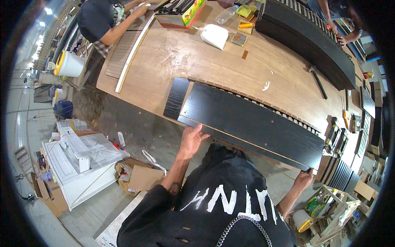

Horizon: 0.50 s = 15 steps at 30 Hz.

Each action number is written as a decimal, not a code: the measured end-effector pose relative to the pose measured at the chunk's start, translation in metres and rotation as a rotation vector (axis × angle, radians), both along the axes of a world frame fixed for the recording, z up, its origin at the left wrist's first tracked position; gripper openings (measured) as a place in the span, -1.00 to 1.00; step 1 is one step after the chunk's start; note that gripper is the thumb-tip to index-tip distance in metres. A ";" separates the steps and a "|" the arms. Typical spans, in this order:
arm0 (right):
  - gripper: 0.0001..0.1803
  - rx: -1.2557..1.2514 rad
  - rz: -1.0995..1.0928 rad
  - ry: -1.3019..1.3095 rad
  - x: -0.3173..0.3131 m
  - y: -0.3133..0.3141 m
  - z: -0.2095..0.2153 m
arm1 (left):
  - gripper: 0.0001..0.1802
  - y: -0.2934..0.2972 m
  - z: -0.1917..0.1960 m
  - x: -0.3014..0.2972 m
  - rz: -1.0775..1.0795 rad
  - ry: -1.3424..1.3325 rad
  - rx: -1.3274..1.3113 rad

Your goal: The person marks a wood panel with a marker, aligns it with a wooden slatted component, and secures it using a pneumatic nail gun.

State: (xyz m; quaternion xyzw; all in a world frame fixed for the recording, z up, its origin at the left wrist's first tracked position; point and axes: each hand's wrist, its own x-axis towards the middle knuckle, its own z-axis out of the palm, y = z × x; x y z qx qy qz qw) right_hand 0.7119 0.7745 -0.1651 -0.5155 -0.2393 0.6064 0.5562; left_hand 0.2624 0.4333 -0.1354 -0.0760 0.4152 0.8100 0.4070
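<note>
A long black wooden panel (247,119) lies slantwise at the near edge of the workbench, with a row of slat ends along its far side and a pale strip near its front edge. My left hand (192,138) grips that front edge near the left end, some fingers hidden beneath. At the lower right corner, my right hand (304,178) holds the same panel, its fingers partly hidden. Against the panel's left end sits a short black board (177,98).
The wooden workbench (164,57) carries a white bag (214,36), a hammer (318,82), a long pale strip (135,53) and a large black slatted piece (304,41). Two people work across it. A white cabinet-like piece (82,164) stands lower left, beside a cardboard box (144,179).
</note>
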 end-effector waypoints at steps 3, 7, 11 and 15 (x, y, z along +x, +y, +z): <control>-0.66 0.008 0.023 0.013 0.002 0.000 -0.006 | -0.73 0.000 -0.004 -0.001 0.014 -0.004 -0.015; -0.66 0.028 0.091 0.050 -0.002 -0.002 -0.006 | -0.73 0.001 -0.008 -0.002 0.032 -0.011 -0.024; -0.65 0.042 0.089 0.045 -0.009 -0.002 -0.010 | -0.74 0.001 -0.006 -0.004 0.028 -0.022 -0.008; -0.66 0.046 0.100 0.026 -0.021 -0.002 -0.004 | -0.75 0.000 -0.011 -0.002 0.045 -0.031 0.001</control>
